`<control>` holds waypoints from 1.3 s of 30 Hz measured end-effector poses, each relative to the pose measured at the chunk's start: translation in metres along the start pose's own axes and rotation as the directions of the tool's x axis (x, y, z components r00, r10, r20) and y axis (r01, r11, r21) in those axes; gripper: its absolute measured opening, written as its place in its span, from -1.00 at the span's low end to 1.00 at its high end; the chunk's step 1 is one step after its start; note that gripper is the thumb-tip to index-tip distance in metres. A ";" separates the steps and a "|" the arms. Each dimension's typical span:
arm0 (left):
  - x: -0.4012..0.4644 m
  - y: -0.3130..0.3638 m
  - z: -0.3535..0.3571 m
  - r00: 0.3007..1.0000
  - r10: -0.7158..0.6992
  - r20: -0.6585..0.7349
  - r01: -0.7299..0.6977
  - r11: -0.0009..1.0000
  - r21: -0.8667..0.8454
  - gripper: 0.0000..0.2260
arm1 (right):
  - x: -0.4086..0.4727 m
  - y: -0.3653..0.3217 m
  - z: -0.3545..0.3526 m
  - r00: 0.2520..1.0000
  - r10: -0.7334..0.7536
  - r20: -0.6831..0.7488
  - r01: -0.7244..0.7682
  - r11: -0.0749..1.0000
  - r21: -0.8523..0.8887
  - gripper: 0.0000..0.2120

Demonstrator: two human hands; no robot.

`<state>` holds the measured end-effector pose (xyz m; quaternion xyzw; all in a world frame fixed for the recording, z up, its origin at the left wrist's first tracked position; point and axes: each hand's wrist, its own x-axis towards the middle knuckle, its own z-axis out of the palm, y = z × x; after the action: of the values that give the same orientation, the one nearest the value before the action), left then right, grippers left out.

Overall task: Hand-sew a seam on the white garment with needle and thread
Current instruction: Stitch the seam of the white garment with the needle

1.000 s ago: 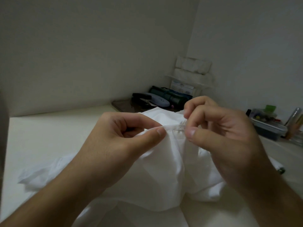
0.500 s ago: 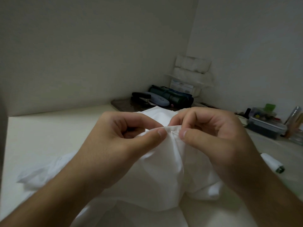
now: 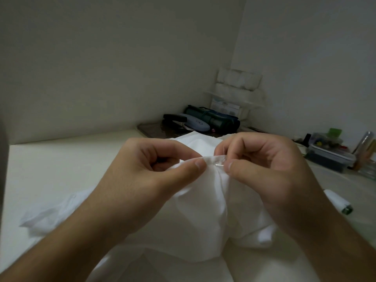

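The left hand (image 3: 146, 180) is pinching the folded edge of the white garment (image 3: 195, 216) between thumb and curled fingers, holding it raised above the counter (image 3: 61, 169), while the right hand (image 3: 270, 176) is pinching the needle (image 3: 219, 165), whose short bright tip is showing just beside the left thumb. A thin thread (image 3: 223, 151) is running up past the right fingers; its slack is too fine to follow. The rest of the garment is lying bunched toward the near edge of the counter, in front of the person. The main risk, as I judge it, is the needle tip coming out against the left thumb, since the two thumbs are sitting almost touching. The fold could also be slipping in a loose pinch, so the stitch would be catching one layer only. A white spool (image 3: 335, 202) is lying near the right edge, where it could roll off.
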<state>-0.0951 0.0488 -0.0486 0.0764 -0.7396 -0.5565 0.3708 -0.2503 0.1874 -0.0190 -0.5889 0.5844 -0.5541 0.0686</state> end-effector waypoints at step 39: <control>0.001 -0.003 -0.002 1.000 -0.003 0.029 0.004 1.000 -0.014 -0.71 | 0.000 -0.002 0.002 1.000 -0.006 0.026 0.005 0.998 0.056 -0.86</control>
<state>-0.0953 0.0461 -0.0507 0.0669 -0.7407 -0.5636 0.3595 -0.2477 0.1870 -0.0182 -0.5956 0.5662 -0.5625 0.0912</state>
